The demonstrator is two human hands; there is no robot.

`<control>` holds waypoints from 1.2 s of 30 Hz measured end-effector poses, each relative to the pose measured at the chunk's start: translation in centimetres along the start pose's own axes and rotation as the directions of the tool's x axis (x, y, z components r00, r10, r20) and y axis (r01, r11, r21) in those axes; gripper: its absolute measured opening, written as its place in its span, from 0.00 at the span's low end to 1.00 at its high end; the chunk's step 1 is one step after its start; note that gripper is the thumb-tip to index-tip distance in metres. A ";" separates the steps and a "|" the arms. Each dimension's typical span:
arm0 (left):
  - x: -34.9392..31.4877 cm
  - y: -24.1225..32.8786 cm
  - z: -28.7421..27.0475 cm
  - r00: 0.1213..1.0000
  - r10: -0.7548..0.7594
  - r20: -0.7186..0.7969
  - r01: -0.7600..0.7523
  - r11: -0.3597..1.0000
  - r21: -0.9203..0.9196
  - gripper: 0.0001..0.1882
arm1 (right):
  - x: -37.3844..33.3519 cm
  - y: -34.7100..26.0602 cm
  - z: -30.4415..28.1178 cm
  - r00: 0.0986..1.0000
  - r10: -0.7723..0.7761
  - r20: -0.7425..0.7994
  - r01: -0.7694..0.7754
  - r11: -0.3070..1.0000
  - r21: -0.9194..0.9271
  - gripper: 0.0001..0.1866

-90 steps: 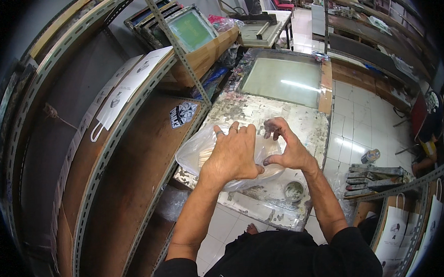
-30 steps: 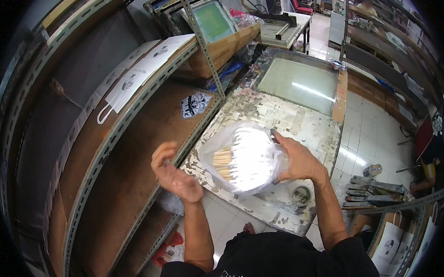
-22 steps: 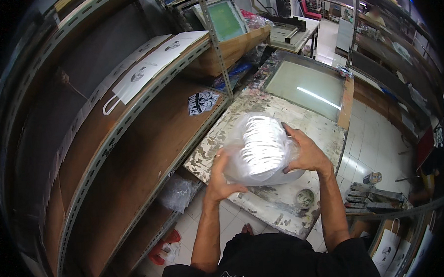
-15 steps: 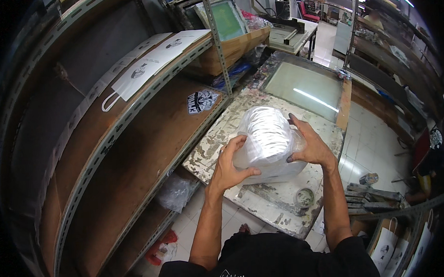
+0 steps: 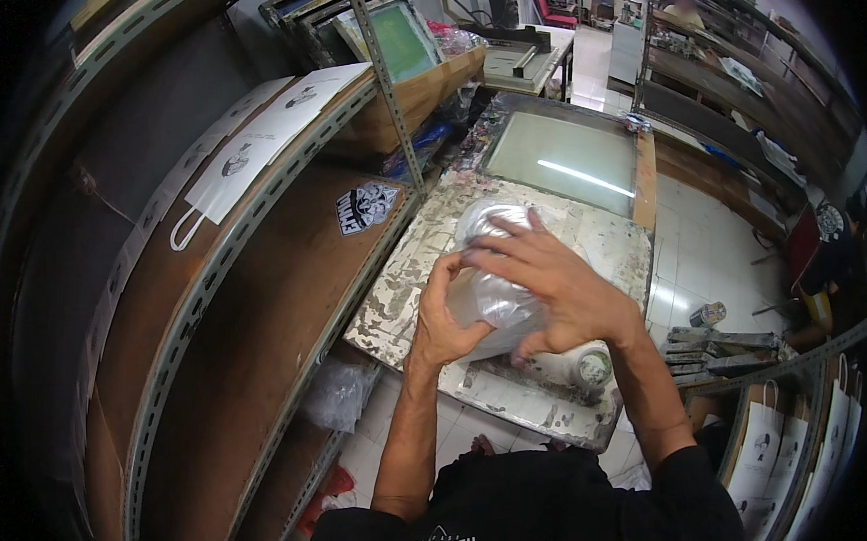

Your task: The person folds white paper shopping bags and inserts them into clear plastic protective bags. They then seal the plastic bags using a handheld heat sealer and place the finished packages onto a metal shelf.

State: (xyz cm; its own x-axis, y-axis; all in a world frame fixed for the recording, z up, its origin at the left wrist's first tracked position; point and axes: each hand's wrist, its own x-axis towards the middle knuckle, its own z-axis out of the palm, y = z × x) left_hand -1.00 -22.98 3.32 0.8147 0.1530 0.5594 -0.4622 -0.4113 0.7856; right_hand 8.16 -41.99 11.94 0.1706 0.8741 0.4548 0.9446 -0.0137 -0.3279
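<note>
A bundle wrapped in clear plastic (image 5: pixel 501 308) stands on a worn, paint-stained white table (image 5: pixel 396 306). Shiny white material shows through its top, now partly covered by my hands. My left hand (image 5: pixel 443 314) curves round the bundle's left side, thumb low and fingers at the upper edge. Across the top and right side lies my right hand (image 5: pixel 560 289), its fingers spread and slightly blurred, the thumb pointing down towards the front. A roll of tape (image 5: pixel 594 368) rests on the table beside my right wrist.
Metal-framed shelves line the left side, with printed white paper bags (image 5: pixel 240 158) on one and a black-and-white sticker (image 5: pixel 368 208) below. A framed glass panel (image 5: pixel 564 158) occupies the table's far end. At the right are a can (image 5: pixel 708 315), stacked frames (image 5: pixel 718 350) and more bags (image 5: pixel 755 440).
My right hand has moved left from the bundle's right side and over its top, fingers spreading. My left hand stays at the left side. The whole view has shifted slightly.
</note>
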 end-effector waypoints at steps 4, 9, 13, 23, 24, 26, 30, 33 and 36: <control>-0.3 -0.2 -0.3 1.000 -0.011 -0.010 0.010 0.992 -0.124 0.46 | 1.6 0.6 -0.1 0.998 0.029 0.050 -0.018 0.976 -0.218 0.40; -0.7 -1.9 -1.6 0.998 0.068 -0.006 -0.068 0.998 -0.001 0.63 | 1.5 0.4 0.2 1.000 0.026 0.015 -0.024 0.988 -0.154 0.29; -0.7 -5.4 -4.2 0.995 0.072 0.067 -0.083 0.981 0.177 0.66 | 1.0 0.8 1.1 0.997 0.040 -0.068 -0.047 0.994 -0.095 0.26; -3.8 -3.9 0.5 0.992 -0.116 0.051 0.115 0.993 0.009 0.54 | 1.2 2.5 0.0 0.998 0.043 -0.047 -0.048 0.993 -0.112 0.21; -3.8 -3.4 1.1 0.993 -0.110 0.048 0.107 0.992 0.065 0.54 | 0.8 2.4 -0.5 0.998 0.052 -0.034 -0.056 0.991 -0.122 0.21; -4.1 -2.1 2.2 0.994 -0.104 0.038 0.095 0.979 0.182 0.54 | 0.0 2.0 -1.5 0.998 0.064 -0.008 -0.065 0.989 -0.135 0.21; -3.6 0.6 4.9 0.987 -0.137 -0.082 0.156 0.932 0.327 0.53 | -2.3 2.2 -2.3 0.998 0.066 0.020 -0.064 0.995 -0.081 0.21; -1.4 2.9 6.5 0.970 -0.192 -0.153 0.227 0.937 0.264 0.49 | -3.7 2.0 -2.9 0.998 0.046 -0.030 -0.047 0.999 -0.022 0.21; 0.4 2.6 6.0 0.995 0.084 -0.061 -0.058 0.936 0.347 0.45 | -4.1 2.1 -2.3 0.995 0.000 -0.098 -0.005 0.998 -0.055 0.23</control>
State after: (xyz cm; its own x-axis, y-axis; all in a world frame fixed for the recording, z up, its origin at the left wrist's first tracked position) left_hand 0.21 -29.42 3.97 0.7500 0.1724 0.6386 -0.3583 -0.7056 0.6113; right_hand 10.08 -46.69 11.29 0.1971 0.8225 0.5335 0.9577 -0.0452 -0.2843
